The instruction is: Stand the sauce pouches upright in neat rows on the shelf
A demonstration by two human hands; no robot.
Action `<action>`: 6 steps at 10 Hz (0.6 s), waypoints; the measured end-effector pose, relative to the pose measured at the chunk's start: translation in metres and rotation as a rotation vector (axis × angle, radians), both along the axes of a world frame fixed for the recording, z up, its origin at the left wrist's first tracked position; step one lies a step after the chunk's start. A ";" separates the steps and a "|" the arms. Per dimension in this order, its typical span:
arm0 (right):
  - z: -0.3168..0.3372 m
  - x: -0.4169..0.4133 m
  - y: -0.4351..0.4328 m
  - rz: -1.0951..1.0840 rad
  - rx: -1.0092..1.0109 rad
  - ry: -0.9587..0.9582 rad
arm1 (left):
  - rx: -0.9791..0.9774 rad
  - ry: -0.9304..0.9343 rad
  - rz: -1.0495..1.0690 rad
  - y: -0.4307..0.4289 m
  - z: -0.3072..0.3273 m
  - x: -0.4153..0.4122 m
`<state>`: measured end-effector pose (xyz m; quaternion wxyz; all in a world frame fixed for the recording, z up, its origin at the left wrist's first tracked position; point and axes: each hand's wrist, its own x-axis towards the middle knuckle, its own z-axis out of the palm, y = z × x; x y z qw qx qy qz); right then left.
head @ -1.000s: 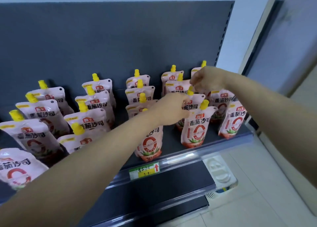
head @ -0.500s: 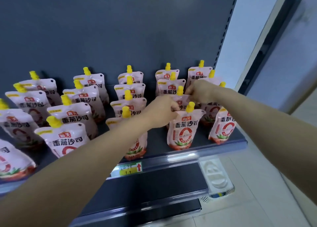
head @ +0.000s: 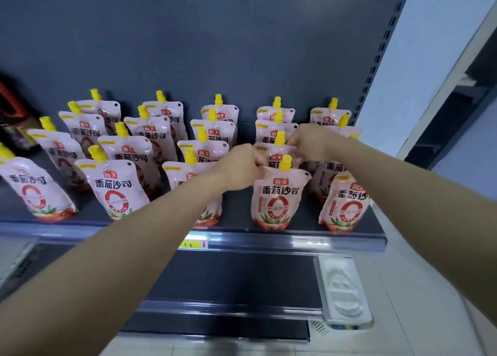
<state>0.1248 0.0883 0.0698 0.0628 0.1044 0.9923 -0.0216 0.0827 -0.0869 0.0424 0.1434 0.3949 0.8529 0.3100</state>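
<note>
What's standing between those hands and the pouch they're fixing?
Nothing visible. The right hand already pinches the top of the second pouch from the front, and the left hand seems to pinch its left edge. The front pouch stands just before it, hiding its lower half.

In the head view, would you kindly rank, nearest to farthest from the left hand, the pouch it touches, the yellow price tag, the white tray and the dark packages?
1. Front pouch, at the left hand's fingertips.
2. Yellow price tag, on the shelf edge below.
3. White tray, lower right.
4. Dark packages, far left of the shelf.
</note>
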 end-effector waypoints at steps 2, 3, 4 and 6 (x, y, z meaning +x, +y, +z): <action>-0.008 0.003 0.000 -0.029 -0.100 0.077 | 0.021 -0.005 0.056 -0.001 -0.003 0.003; -0.006 0.010 -0.004 -0.047 -0.099 0.134 | 0.033 -0.005 0.049 -0.004 -0.004 0.005; 0.009 0.021 -0.009 -0.115 -0.091 0.213 | 0.020 0.023 0.010 -0.011 0.001 0.008; 0.040 0.036 -0.041 -0.112 0.022 0.358 | 0.112 0.171 -0.005 -0.051 0.034 0.016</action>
